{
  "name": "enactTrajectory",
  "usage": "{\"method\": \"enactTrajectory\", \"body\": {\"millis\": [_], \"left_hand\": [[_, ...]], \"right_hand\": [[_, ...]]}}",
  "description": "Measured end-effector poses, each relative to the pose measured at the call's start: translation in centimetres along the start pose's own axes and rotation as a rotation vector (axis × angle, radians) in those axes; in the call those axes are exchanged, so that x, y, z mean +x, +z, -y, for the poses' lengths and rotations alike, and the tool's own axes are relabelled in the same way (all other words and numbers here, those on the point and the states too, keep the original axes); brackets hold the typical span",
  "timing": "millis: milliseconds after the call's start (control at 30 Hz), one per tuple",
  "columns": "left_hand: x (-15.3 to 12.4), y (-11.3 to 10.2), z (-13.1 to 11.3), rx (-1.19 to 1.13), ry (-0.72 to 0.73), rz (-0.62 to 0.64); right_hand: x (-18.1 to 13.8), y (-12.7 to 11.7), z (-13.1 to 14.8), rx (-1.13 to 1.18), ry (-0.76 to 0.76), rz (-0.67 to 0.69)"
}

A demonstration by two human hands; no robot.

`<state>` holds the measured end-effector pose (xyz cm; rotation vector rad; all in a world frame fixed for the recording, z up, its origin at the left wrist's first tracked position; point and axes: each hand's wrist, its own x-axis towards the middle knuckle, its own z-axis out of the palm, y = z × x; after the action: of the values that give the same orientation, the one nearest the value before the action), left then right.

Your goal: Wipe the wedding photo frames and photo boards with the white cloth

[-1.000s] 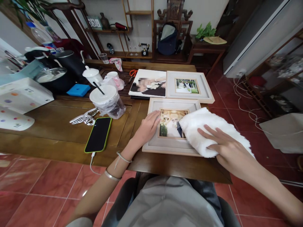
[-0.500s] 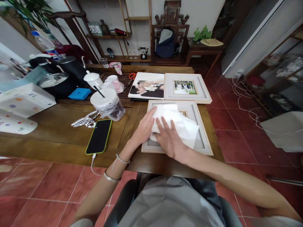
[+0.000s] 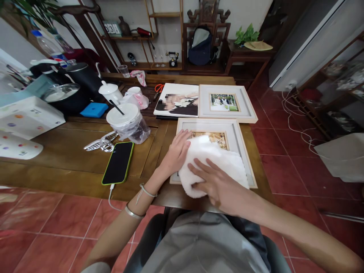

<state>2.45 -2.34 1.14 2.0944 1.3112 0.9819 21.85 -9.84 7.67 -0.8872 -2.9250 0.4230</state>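
Observation:
A pale wooden picture frame [image 3: 247, 151] lies flat near the table's front edge, with part of its brownish picture [image 3: 224, 138] showing. Over its lower middle spreads a white cloth [image 3: 224, 161], folded in places and hanging slightly past the frame's near edge. My right hand [image 3: 216, 182] is on the cloth, fingers bent and pressing into it, thumb against its near part. On the left side of the frame rests my left hand [image 3: 178, 151], fingers stretched out flat, its edge against the cloth.
Behind lie a second frame [image 3: 203, 98] with a photo and a white-bordered picture [image 3: 162, 108]. To the left are a phone [image 3: 118, 163] on a cable, silver scissors [image 3: 104, 142], a lidded cup [image 3: 125, 115] with a straw, a blue box [image 3: 93, 110] and orange-handled scissors [image 3: 159, 88].
My right hand has drawn the cloth toward me and slightly right, uncovering more of the framed picture. My left hand stays at the frame's left side.

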Motion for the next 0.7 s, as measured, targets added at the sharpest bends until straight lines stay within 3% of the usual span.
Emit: {"method": "enactTrajectory", "body": {"millis": [100,200,333,400,500,633,700], "left_hand": [[0.0,0.1,-0.2,0.074,-0.03,0.072],[0.0,0.0,-0.4,0.108,-0.02,0.131],[-0.1,0.1,-0.2,0.147,-0.007,0.152],[-0.1,0.1,-0.1,0.151,0.005,0.146],[-0.1,0.2,0.1,0.144,0.029,0.131],[0.0,0.3,0.4,0.129,0.045,0.117],[0.0,0.4,0.6,0.12,0.04,0.107]], "right_hand": [[-2.4,-2.4,-0.7,0.168,0.089,-0.084],[-4.7,-4.7,-2.5,0.304,0.307,-0.321],[-6.0,-6.4,-5.8,0.089,0.599,-0.726],[-5.1,-6.5,-7.0,-0.075,0.571,-0.833],[-1.8,-5.8,-8.0,-0.216,0.368,-0.774],[4.2,-3.5,-8.3,-0.225,0.01,-0.401],[6.6,-2.4,-8.6,-0.195,-0.069,-0.234]]}}
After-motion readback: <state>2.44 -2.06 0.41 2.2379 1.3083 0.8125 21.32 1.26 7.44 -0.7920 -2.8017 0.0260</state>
